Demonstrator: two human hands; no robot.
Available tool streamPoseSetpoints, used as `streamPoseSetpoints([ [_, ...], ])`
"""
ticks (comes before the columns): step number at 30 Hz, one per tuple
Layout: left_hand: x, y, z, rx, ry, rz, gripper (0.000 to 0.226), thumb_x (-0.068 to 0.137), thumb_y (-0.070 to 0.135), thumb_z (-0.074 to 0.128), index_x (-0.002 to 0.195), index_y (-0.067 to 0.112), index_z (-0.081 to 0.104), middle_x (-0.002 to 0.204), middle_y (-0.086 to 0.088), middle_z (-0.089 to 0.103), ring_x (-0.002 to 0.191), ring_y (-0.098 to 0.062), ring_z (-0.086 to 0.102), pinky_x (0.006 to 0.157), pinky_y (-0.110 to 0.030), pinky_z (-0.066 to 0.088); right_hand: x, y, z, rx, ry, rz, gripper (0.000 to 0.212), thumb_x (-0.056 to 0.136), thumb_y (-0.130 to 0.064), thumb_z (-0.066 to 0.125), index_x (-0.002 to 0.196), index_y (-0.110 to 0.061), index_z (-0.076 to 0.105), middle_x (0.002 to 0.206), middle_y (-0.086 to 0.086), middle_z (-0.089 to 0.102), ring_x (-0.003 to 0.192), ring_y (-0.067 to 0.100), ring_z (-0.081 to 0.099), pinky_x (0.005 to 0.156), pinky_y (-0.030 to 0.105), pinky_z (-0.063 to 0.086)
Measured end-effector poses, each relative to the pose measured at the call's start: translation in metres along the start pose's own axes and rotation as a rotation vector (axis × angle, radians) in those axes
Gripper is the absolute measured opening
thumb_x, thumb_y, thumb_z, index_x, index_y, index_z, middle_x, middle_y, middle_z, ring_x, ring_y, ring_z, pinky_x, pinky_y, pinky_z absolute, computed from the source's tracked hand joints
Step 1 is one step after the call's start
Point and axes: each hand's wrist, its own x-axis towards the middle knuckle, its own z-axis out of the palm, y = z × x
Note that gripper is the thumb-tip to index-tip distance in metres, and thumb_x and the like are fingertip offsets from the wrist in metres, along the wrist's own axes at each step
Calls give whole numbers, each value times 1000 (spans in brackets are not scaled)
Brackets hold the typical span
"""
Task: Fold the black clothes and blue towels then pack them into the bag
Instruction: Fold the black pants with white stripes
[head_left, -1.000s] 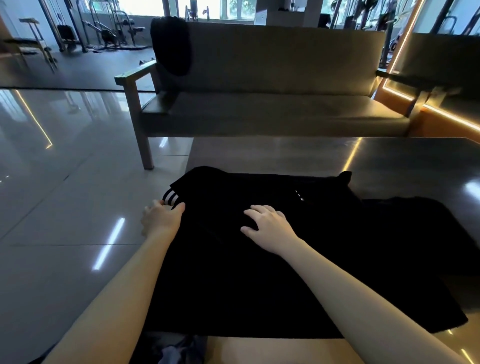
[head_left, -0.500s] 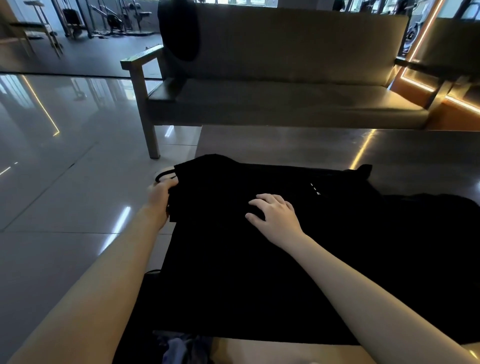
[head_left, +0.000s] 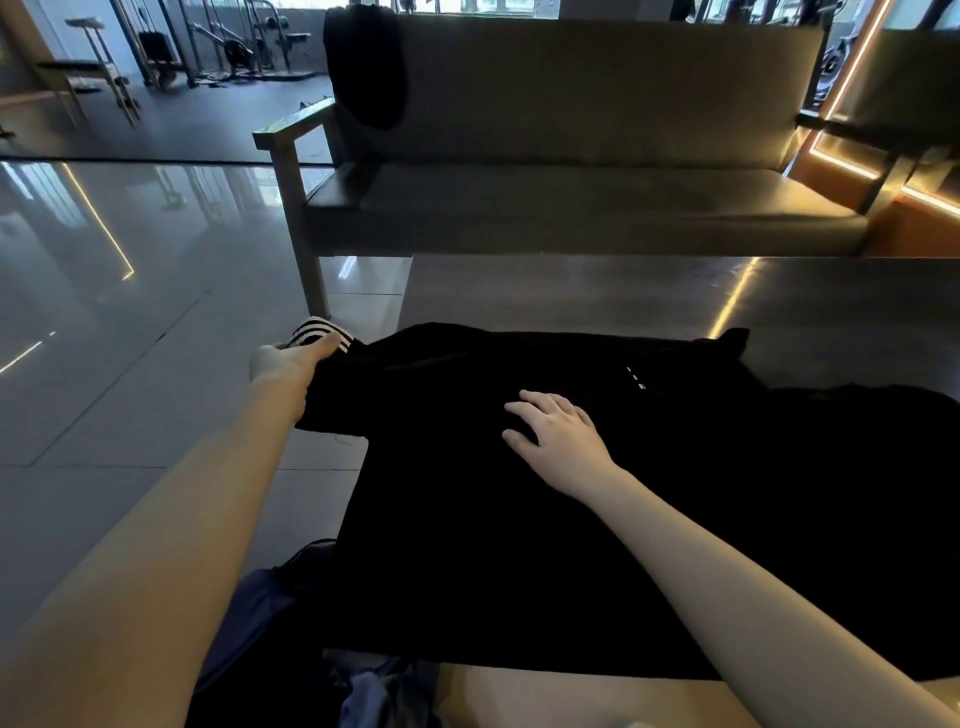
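From the head camera, a black garment (head_left: 519, 545) is lying spread across the near part of a dark table (head_left: 571, 291), with its left side hanging past the table's left edge. A few small white marks are showing on the cloth near its far edge.

The left hand (head_left: 291, 361) is reaching out beyond that edge and gripping the garment's sleeve, its fingers curled round the fabric just beside the striped cuff (head_left: 319, 332), where white bands are crossing the black. The sleeve is being held up off the table, over the glossy floor (head_left: 130, 338).

The right hand (head_left: 558, 431) is resting palm down on the middle of the garment, its fingers straight and slightly spread, pressing the cloth flat. The two hands are well apart.

Beyond the table a long sofa (head_left: 571, 202) with wooden arms is standing, and a black cloth (head_left: 366, 62) is hanging over the left end of its backrest. At the bottom edge, below the table, some bluish fabric (head_left: 374, 691) is showing; what it is cannot be told.
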Motion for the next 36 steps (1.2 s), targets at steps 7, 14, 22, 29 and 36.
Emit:
streamPoseSetpoints([
  [7,-61,24,20,446,-63,632,65,78,9,74,137,14,46,121,-7,59,110,-23,57,86,-20,42,0,-3,-3,19,-19,14,46,99,-41,41,143,-28,40,154,-7,29,144,15,17,116,37,12],
  [14,-94,5,65,953,-607,728,69,81,12,71,142,18,39,111,1,63,102,-13,58,91,-26,46,11,-16,-23,630,24,224,41,100,-40,41,103,-14,72,99,-1,67,99,15,60,88,27,44],
  [22,-92,-5,35,1340,-473,734,20,80,27,66,99,23,61,107,1,54,97,-17,54,87,-36,49,45,-46,-15,435,4,273,49,93,-45,51,131,-13,53,122,6,57,108,22,56,85,31,46],
  [29,-83,-21,23,1130,-617,775,18,83,23,67,80,32,52,80,15,49,72,-1,50,60,-15,37,70,-60,-4,183,-27,347,28,88,-35,59,108,-16,64,112,6,61,110,27,53,90,37,48],
  [36,-84,-26,20,1006,-640,788,15,86,21,64,83,30,53,79,14,51,76,-6,55,61,-14,38,74,-59,-13,465,130,301,20,97,-26,50,104,-7,51,107,11,62,87,24,59,72,33,47],
])
